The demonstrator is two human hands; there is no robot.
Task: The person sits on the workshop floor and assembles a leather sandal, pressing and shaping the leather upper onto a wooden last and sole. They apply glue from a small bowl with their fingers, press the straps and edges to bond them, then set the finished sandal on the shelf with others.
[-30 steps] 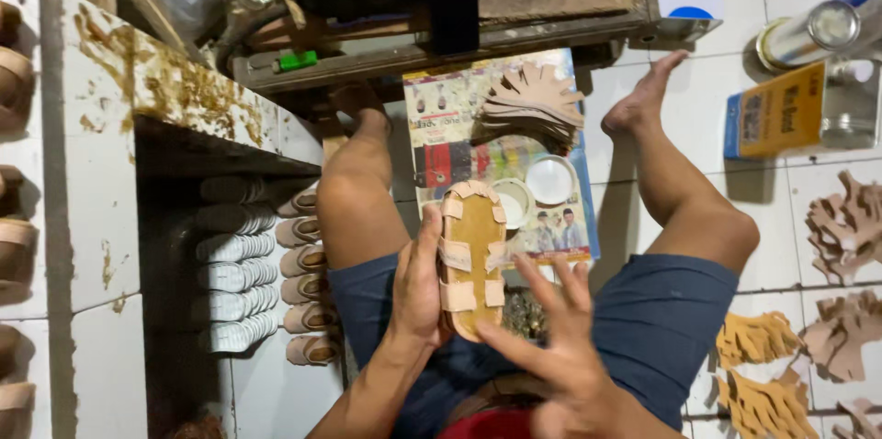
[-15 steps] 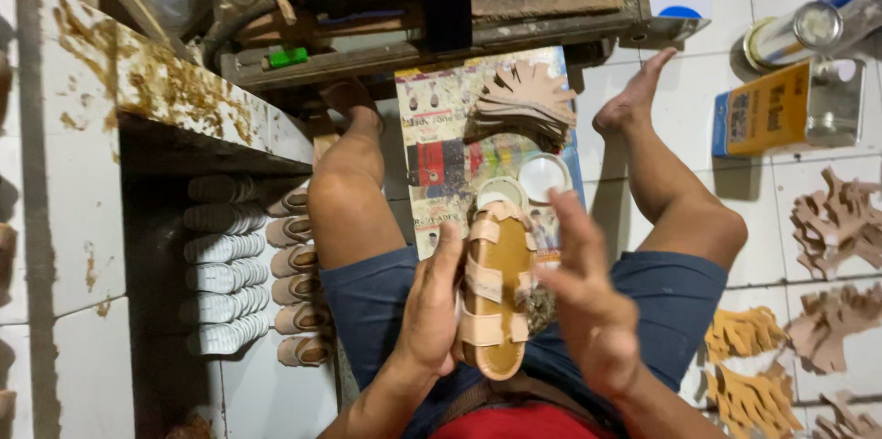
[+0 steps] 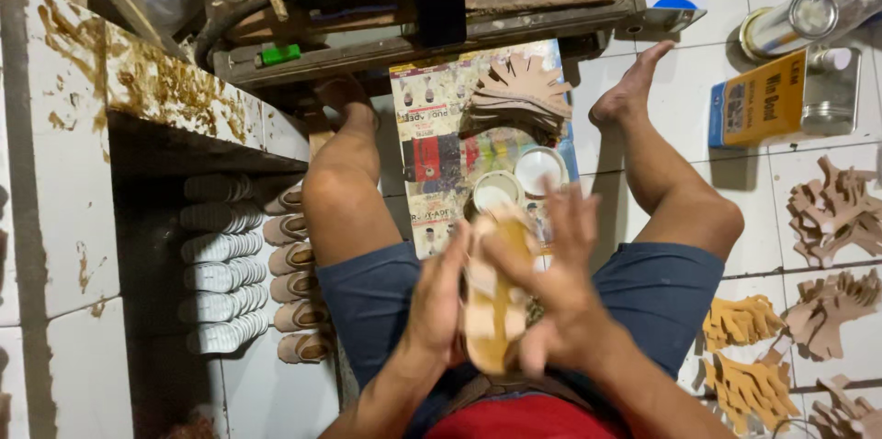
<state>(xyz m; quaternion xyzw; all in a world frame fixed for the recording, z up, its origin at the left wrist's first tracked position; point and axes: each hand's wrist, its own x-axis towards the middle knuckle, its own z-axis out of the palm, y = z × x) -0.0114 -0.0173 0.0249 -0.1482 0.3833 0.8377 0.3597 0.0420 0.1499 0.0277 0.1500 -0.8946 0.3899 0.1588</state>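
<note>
A tan strapped sandal [image 3: 494, 297] with a yellowish insole is held upright over my lap between both hands. My left hand [image 3: 439, 297] grips its left edge from the side. My right hand [image 3: 556, 287] presses on the straps from the right with fingers spread; it is motion-blurred. Just beyond the sandal, two open round tins [image 3: 519, 180] sit on a printed paper sheet [image 3: 432, 145] on the floor between my bare legs. A stack of cut tan leather pieces [image 3: 519, 95] lies at the sheet's far end.
Rows of finished soles and sandals [image 3: 248, 264] fill a dark shelf under a stained white tiled ledge [image 3: 110, 90] at left. Cut strap pieces [image 3: 831, 219] and yellow pieces [image 3: 740, 324] lie on the floor tiles at right. A yellow can [image 3: 763, 99] and metal tin [image 3: 790, 21] stand far right.
The sandal has come closer toward my body and tilted. My right hand has moved from below it onto its straps, and the left hand has shifted along its edge.
</note>
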